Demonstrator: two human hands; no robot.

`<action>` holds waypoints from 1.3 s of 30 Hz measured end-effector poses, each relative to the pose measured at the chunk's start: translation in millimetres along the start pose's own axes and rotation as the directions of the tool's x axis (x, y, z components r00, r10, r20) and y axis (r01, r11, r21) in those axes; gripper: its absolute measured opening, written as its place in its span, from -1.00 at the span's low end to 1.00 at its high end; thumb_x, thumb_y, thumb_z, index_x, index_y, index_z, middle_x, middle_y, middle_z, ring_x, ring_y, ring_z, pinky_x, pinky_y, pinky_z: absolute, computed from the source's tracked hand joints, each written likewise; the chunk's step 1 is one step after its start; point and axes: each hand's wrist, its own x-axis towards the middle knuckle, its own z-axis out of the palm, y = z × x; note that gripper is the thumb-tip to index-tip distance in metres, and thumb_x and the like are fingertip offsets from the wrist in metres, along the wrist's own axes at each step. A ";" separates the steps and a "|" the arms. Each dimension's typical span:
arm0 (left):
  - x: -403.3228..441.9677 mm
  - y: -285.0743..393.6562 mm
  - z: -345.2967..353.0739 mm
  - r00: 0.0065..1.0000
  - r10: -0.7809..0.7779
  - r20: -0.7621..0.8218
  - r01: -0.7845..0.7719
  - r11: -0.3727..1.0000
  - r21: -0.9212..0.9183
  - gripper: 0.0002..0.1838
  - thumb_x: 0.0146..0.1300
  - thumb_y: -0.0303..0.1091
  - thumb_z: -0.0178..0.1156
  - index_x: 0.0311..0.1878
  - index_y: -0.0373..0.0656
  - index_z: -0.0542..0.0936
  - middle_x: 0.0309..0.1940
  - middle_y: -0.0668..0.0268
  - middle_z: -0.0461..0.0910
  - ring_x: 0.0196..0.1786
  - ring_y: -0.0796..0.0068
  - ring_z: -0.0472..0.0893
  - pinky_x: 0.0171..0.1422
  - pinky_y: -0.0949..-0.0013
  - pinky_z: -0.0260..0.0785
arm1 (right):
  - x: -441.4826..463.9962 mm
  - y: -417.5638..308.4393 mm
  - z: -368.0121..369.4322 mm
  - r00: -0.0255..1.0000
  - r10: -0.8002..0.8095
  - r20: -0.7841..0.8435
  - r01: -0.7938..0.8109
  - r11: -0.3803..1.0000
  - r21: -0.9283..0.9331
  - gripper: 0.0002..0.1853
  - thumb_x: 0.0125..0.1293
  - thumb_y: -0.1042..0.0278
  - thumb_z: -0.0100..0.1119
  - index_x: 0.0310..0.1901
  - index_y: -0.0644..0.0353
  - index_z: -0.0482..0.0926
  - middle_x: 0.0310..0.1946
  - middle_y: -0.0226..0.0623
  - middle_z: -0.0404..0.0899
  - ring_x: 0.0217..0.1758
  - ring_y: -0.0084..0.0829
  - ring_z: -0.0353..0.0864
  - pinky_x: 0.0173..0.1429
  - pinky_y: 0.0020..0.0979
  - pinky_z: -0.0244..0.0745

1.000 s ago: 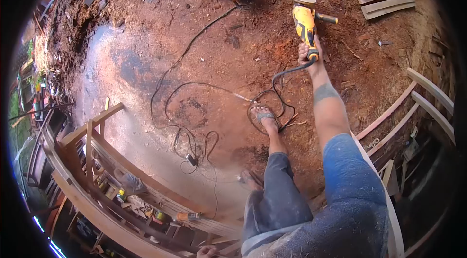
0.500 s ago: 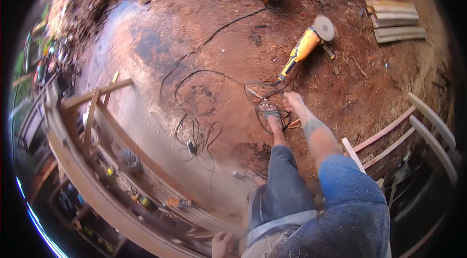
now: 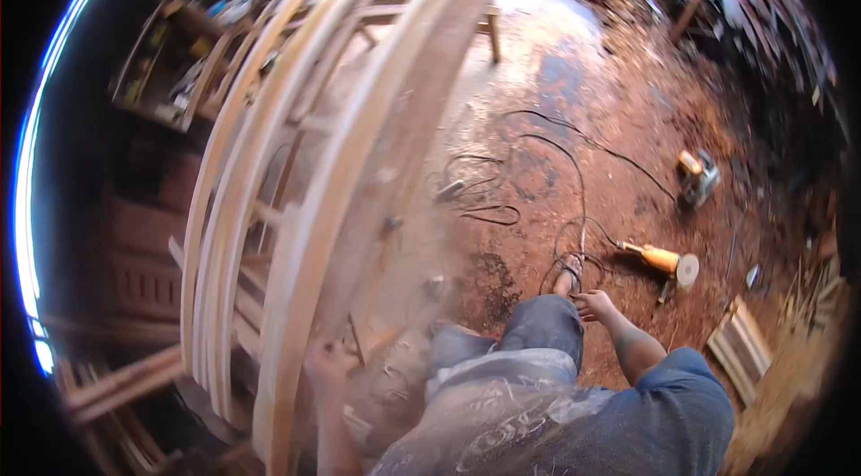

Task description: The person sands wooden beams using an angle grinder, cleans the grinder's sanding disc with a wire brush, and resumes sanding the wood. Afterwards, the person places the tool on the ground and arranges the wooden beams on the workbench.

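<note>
Beside the pale curved wooden beam (image 3: 336, 180), my left hand (image 3: 328, 361) is raised at the lower centre; it is blurred, and whether it touches the wood is unclear. My right hand (image 3: 594, 304) hangs near my knee and foot with fingers apart and nothing held. To its right, a yellow angle grinder (image 3: 657, 258) lies on the reddish ground, its round disc (image 3: 687, 270) at the right end. The grinder's black cord runs left and loops around my foot (image 3: 567, 274).
A circular saw (image 3: 698, 178) rests on the ground at the right, with short boards (image 3: 740, 349) below it. Cables (image 3: 489, 214) lie coiled near the centre. Several long curved beams fill the left, with a cluttered shelf (image 3: 184, 63) behind.
My view has swung left towards the curved beams. My right hand has let go of the grinder, now on the ground, and drawn back. My left hand has come up beside a beam.
</note>
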 end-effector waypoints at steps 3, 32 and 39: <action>10.4 -74.6 -67.8 0.953 0.153 -0.263 -0.103 0.976 0.193 -0.55 0.21 -0.26 0.41 0.06 -0.32 0.56 -0.15 -0.11 0.61 0.00 -0.10 0.61 0.19 -0.02 0.45 | -23.3 -20.9 44.4 1.000 0.001 -0.008 -0.002 0.995 -0.095 -0.73 0.41 0.15 0.24 -0.06 0.18 0.61 -0.38 -0.19 0.69 -0.44 -0.30 0.71 -0.44 -0.27 0.56; 5.8 -161.3 -104.8 0.850 -0.057 0.524 -0.072 0.972 0.222 -0.64 0.28 -0.09 0.31 -0.06 -0.19 0.71 -0.25 0.03 0.74 -0.16 0.28 0.75 -0.16 0.15 0.54 | -110.3 -476.9 438.2 0.168 -0.940 -0.298 0.828 0.298 -0.474 0.16 0.00 0.26 0.47 0.58 0.32 -0.04 0.28 0.17 0.43 0.37 0.03 0.48 0.44 -0.18 0.42; 29.9 -111.6 -173.2 0.812 -0.008 0.584 0.106 0.985 -0.135 -0.53 0.16 0.04 0.34 -0.12 -0.21 0.69 -0.25 -0.12 0.70 -0.09 -0.09 0.72 -0.05 -0.06 0.53 | -128.9 -485.0 453.3 0.390 -0.873 -0.292 0.866 0.456 -0.206 0.13 0.01 0.45 0.25 0.60 0.27 -0.19 0.33 0.15 0.35 0.42 0.05 0.40 0.47 -0.18 0.39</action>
